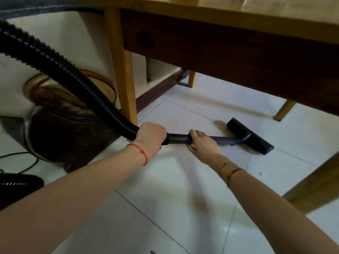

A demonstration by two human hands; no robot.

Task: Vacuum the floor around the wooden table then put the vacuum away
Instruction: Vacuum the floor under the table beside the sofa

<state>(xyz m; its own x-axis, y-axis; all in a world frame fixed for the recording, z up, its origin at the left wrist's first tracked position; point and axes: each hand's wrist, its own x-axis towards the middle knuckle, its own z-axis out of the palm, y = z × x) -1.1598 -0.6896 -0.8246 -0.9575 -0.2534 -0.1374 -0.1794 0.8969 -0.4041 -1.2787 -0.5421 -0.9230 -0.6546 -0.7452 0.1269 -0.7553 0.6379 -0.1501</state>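
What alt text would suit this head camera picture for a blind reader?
Two bare hands grip a black vacuum wand, left hand at the ribbed hose joint, right hand further along, with the floor nozzle on pale tiles under a wooden table.

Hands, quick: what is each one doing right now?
Left hand: grips the black hose where it meets the wand.
Right hand: grips the wand further down.

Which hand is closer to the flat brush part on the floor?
Right. The right hand grips the wand just behind the floor head. The left hand holds farther back, where the black hose joins the wand.
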